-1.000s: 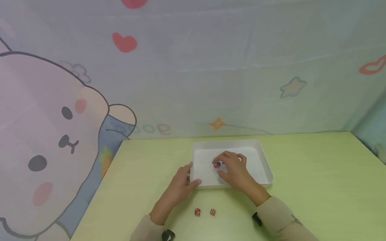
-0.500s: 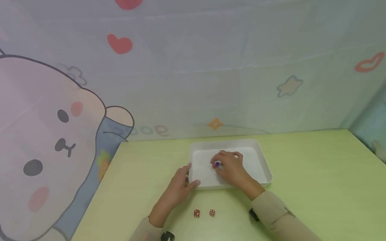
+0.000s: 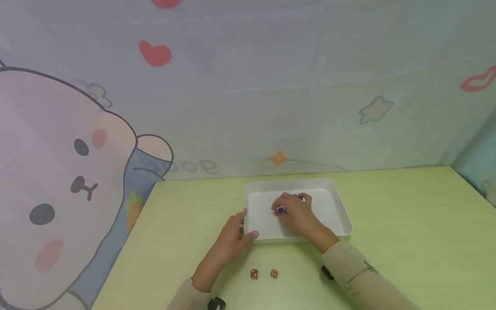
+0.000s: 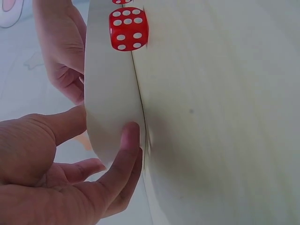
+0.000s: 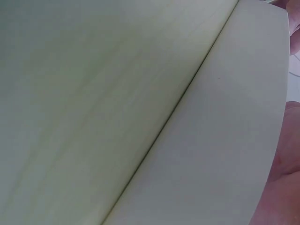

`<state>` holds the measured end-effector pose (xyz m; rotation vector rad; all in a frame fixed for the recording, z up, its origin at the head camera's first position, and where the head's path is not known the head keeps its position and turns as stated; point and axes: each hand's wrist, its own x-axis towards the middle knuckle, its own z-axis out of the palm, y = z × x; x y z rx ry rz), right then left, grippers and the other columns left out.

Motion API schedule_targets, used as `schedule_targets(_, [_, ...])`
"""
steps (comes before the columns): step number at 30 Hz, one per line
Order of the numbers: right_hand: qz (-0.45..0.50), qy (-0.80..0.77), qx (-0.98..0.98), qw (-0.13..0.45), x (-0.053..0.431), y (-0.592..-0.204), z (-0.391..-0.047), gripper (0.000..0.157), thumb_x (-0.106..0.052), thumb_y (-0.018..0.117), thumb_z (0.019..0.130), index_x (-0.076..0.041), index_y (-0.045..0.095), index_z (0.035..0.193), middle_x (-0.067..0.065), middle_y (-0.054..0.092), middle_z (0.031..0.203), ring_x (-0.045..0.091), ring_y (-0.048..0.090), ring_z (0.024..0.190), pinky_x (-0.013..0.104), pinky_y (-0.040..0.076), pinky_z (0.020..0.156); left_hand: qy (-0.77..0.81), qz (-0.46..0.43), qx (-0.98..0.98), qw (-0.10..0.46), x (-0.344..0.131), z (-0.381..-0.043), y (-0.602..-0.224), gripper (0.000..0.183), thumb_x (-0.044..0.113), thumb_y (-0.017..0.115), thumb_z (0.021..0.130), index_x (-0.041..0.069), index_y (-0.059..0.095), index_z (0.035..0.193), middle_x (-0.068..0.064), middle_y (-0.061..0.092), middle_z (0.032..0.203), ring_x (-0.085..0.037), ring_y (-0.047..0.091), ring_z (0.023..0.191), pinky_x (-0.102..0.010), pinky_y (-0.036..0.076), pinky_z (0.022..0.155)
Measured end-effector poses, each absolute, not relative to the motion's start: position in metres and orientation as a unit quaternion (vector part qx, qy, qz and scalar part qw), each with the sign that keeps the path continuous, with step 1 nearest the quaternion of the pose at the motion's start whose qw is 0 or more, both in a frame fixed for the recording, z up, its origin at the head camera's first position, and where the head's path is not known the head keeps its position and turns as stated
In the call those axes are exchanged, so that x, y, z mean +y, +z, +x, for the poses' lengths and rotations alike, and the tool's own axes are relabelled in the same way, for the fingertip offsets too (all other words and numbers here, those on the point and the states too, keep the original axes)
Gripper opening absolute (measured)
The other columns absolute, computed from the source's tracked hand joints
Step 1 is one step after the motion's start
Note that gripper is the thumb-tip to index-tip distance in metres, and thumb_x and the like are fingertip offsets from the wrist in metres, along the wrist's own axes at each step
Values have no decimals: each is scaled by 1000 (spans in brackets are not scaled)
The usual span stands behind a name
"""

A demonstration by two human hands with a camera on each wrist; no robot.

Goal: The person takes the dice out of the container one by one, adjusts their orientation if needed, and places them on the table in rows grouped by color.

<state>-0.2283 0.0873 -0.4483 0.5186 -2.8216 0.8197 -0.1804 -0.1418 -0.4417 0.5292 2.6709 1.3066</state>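
Observation:
A shallow white tray (image 3: 279,240) stands on the table. My left hand (image 3: 231,241) holds its near left corner, thumb and fingers on the outer walls and rim, as the left wrist view also shows. Inside the tray, my right hand (image 3: 297,216) has its fingers curled round a small red die (image 3: 277,212) and a blue die (image 3: 281,210). The right thumb is partly hidden. Behind that hand, more blue or purple dice (image 3: 298,196) show in part. The right wrist view catches mainly the tray's outer wall (image 5: 211,131) and little of the hand.
On the table (image 3: 407,215), in front of the tray, lie a red die (image 3: 254,274) and another red die (image 3: 274,273) side by side. A printed cloth (image 3: 302,107) hangs behind the table's back edge.
The right thumb and fingers have drawn closer together round the red and blue dice. The left hand stays at the tray corner, and the two table dice have not moved.

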Motion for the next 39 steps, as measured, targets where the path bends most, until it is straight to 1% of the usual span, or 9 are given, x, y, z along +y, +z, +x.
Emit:
schedule_targets(3, [180, 267, -944, 77, 87, -448, -230, 18, 3, 74, 86, -11, 78, 96, 3, 73, 102, 28, 68, 103, 68, 24, 109, 431, 178, 882, 58, -142, -181, -441, 71, 18, 68, 105, -15, 32, 157, -30, 53, 132, -43, 61, 118, -56, 54, 99])
schedule_targets(7, [188, 257, -945, 73, 85, -448, -229, 21, 6, 72, 82, -12, 79, 90, 0, 69, 92, 25, 65, 93, 68, 26, 107, 432, 180, 882, 60, -142, -181, -442, 72, 17, 69, 105, -15, 32, 157, -30, 53, 132, -44, 61, 118, -56, 53, 99])
schedule_targets(10, [188, 252, -947, 70, 85, -448, -228, 20, 6, 74, 84, -13, 78, 89, -1, 68, 89, 23, 65, 91, 68, 26, 107, 433, 179, 882, 60, -142, -181, -441, 72, 17, 69, 104, -15, 31, 157, -30, 53, 132, -44, 61, 119, -56, 53, 99])
schedule_targets(14, [184, 252, -948, 63, 85, -447, -226, 19, 5, 73, 87, -13, 78, 88, 0, 68, 88, 24, 66, 93, 69, 25, 109, 431, 176, 883, 59, -141, -181, -441, 72, 17, 70, 104, -15, 32, 157, -30, 53, 132, -43, 61, 118, -56, 53, 99])
schedule_targets(21, [185, 243, -951, 58, 86, -446, -221, 21, 6, 73, 85, -14, 74, 80, -2, 66, 84, 24, 62, 89, 71, 25, 109, 427, 169, 886, 60, -141, -180, -441, 72, 18, 70, 104, -14, 33, 157, -29, 53, 133, -41, 61, 117, -55, 53, 97])
schedule_targets(26, [183, 234, -953, 58, 88, -446, -219, 22, 5, 72, 84, -16, 74, 79, -3, 65, 82, 25, 61, 89, 70, 25, 109, 427, 163, 888, 61, -140, -180, -440, 72, 17, 70, 104, -14, 33, 157, -29, 53, 134, -41, 61, 117, -55, 53, 98])
schedule_targets(32, [188, 222, -955, 55, 92, -445, -216, 22, 4, 75, 81, -18, 74, 78, -5, 62, 79, 24, 56, 87, 70, 25, 108, 425, 156, 889, 65, -140, -181, -440, 72, 18, 70, 104, -13, 33, 157, -28, 53, 134, -41, 61, 119, -56, 52, 101])
schedule_targets(39, [191, 210, -957, 53, 93, -443, -213, 22, 4, 75, 81, -18, 74, 78, -5, 61, 79, 25, 54, 88, 70, 25, 109, 421, 160, 891, 62, -140, -181, -441, 71, 17, 70, 104, -14, 33, 157, -29, 54, 132, -42, 61, 119, -56, 52, 101])
